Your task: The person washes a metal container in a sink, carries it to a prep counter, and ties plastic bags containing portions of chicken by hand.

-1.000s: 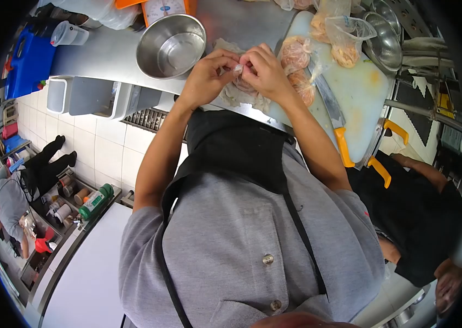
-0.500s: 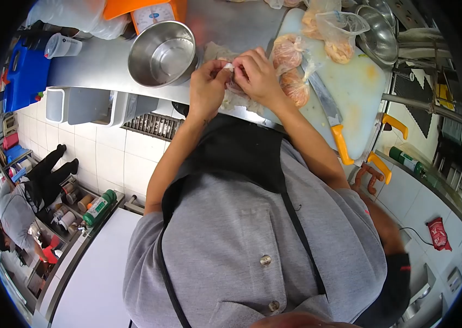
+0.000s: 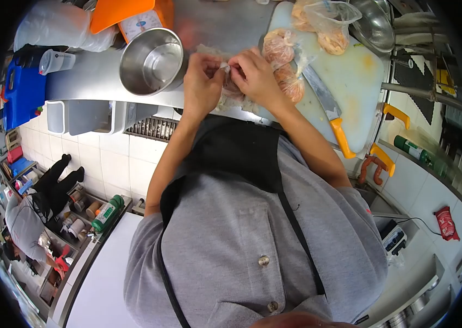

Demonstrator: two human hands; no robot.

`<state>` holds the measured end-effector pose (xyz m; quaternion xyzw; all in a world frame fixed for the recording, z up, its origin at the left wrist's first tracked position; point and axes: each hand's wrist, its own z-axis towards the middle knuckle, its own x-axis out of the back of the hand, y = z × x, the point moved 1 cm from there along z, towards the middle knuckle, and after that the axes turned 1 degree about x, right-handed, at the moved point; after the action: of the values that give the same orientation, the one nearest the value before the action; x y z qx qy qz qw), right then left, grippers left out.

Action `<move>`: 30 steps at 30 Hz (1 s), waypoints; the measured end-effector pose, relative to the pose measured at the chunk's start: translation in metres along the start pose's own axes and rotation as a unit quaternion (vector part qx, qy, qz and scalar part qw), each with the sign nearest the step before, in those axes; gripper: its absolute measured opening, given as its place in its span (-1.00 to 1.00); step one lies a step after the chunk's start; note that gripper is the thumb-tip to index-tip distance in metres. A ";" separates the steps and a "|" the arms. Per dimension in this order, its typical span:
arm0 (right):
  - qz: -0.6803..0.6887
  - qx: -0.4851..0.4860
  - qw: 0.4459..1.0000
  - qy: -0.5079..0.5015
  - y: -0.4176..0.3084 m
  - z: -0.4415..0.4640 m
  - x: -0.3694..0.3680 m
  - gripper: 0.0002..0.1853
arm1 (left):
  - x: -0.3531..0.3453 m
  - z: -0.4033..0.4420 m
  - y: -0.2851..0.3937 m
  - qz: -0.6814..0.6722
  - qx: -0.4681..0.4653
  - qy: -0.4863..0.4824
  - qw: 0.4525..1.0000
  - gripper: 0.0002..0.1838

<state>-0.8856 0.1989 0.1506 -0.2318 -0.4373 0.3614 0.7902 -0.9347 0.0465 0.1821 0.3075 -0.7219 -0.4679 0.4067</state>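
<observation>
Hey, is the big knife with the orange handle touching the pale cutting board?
Touching. The head view shows the steel knife with the orange handle lying unheld, its blade flat on the pale cutting board.

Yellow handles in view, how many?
3. One on the knife lying on the cutting board; an upper handle and a lower handle just off the board's right side. Others could be hidden.

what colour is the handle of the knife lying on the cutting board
Yellow-orange handle; it shows best in the head view.
</observation>
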 end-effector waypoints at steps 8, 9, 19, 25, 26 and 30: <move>-0.097 0.057 0.993 -0.046 -0.012 0.002 0.013 -0.80 | -0.005 0.005 -0.019 -0.293 0.047 -0.008 0.955 -0.72; -0.142 0.059 0.983 -0.102 -0.016 0.004 0.017 -0.80 | -0.007 0.006 -0.021 -0.315 0.076 -0.012 0.946 -0.74; -0.324 0.182 0.908 -0.194 -0.022 0.035 0.037 -0.80 | -0.012 0.011 -0.021 -0.105 -0.025 -0.046 0.993 -0.81; -0.297 0.161 0.939 -0.059 -0.048 0.050 0.098 -0.84 | -0.019 0.003 0.031 -0.109 -0.147 -0.116 0.976 -0.71; -0.301 0.162 0.938 -0.060 -0.054 0.051 0.114 -0.84 | -0.021 0.001 0.042 -0.112 -0.150 -0.117 0.975 -0.71; -0.357 0.102 0.929 -0.006 -0.061 0.052 0.180 -0.86 | -0.019 -0.005 0.058 -0.067 -0.180 -0.116 0.974 -0.65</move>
<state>-0.8440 0.3028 0.3133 0.0236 -0.4563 0.0997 0.8839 -0.9248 0.0815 0.2311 0.2203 -0.6459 -0.6488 0.3366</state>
